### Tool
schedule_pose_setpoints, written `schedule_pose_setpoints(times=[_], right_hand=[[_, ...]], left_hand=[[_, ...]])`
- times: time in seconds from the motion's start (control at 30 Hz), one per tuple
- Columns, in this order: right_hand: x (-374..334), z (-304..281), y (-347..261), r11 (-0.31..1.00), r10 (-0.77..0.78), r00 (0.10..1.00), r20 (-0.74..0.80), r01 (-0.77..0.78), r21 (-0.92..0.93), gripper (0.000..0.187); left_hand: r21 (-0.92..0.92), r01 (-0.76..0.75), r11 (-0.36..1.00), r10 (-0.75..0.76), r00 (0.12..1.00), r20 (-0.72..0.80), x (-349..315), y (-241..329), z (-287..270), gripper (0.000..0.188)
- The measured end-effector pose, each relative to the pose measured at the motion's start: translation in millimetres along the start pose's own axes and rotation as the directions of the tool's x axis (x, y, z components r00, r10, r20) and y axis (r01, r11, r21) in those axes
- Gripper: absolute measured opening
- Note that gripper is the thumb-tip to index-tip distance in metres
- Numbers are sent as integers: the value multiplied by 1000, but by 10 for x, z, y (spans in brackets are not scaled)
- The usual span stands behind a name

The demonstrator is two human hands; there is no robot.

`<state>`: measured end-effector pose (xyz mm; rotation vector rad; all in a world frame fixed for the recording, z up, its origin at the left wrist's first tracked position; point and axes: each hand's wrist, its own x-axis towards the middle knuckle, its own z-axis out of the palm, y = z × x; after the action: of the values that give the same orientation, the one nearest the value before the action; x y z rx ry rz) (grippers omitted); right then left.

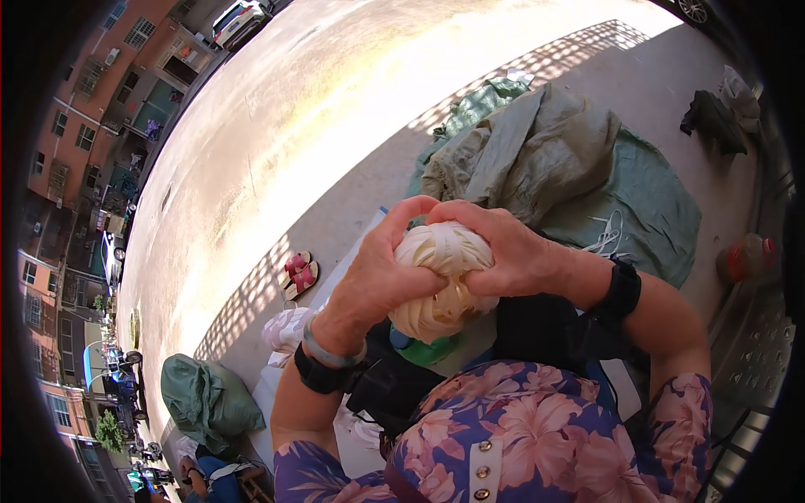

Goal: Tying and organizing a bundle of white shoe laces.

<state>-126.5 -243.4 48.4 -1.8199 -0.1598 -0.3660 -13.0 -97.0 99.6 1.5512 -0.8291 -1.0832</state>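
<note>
Centre of frame | left hand [369,272] and right hand [528,264]: fingers curled round cream strip bundle [444,247] (thumbs at its waist) | press evenly, lest it loosen

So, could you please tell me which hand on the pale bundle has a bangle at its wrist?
The left hand: a grey bangle circles its wrist beside a black strap, whereas the right hand has only a black band.

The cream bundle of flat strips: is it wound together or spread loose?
Wound together: the rounded cream bundle shows strips wrapped round it, between the left hand and right hand.
</note>
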Motion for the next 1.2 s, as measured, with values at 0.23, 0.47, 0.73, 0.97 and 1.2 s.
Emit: schedule_pose_setpoints(times=[0.23,0.47,0.73,0.97,1.2], right_hand=[[232,-92,-120,998,-66,992,106,66,8,50],[371,-173,-251,969,103,971,216,-49,-241,45],[411,-172,-380,940,31,983,179,32,-340,44],[403,-159,-480,896,118,967,225,-6,-443,44],[455,-194,-411,888,104,960,259,27,-458,38]], left_hand=[[-75,15,997,-11,998,59,-15,-9,-163,65],[-207,87,974,-48,981,188,16,-20,-212,62],[-269,86,959,-32,979,202,-51,-81,-207,57],[-317,49,947,23,976,218,-72,-194,-224,55],[-308,189,933,-125,969,215,-99,-212,-261,58]])
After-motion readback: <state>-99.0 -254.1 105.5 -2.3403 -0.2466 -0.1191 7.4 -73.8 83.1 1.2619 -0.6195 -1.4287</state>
